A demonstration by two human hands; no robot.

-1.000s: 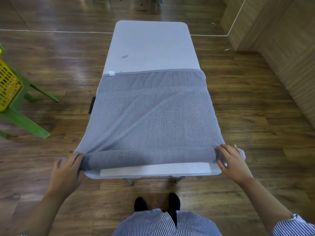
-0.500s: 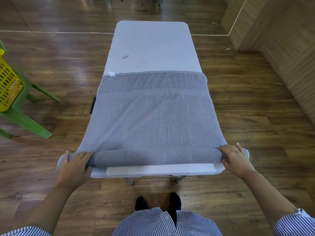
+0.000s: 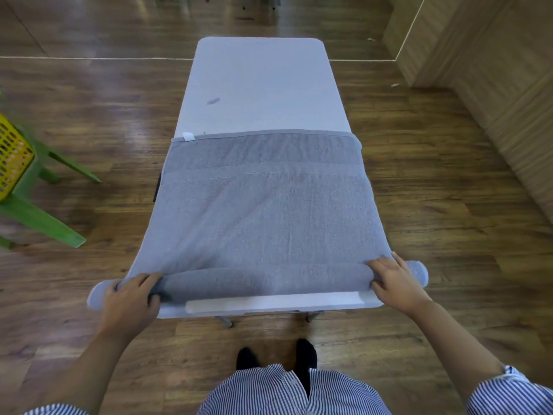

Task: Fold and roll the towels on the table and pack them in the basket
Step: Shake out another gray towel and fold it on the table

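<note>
A grey towel [image 3: 263,211] lies folded lengthwise across the near half of the white table [image 3: 260,85]. Its near end is rolled into a thin tube [image 3: 263,278] that runs along the table's front edge and sticks out past both sides. My left hand [image 3: 131,301] grips the left end of the roll, fingers curled over the top. My right hand [image 3: 395,283] lies on the right end, fingers curved over the roll. A white label [image 3: 188,136] shows at the towel's far left corner. The yellow basket [image 3: 12,157] sits at the far left edge of view.
The basket rests on a green stool [image 3: 36,211] on the wooden floor, left of the table. A wooden wall [image 3: 493,85] runs along the right. A small dark smudge [image 3: 213,100] marks the bare far half of the tabletop. My feet [image 3: 275,354] stand just below the table's front edge.
Both hands have pushed the roll a little farther from me, and it has grown slightly thicker. The left hand has shifted inward onto the roll's left end.
</note>
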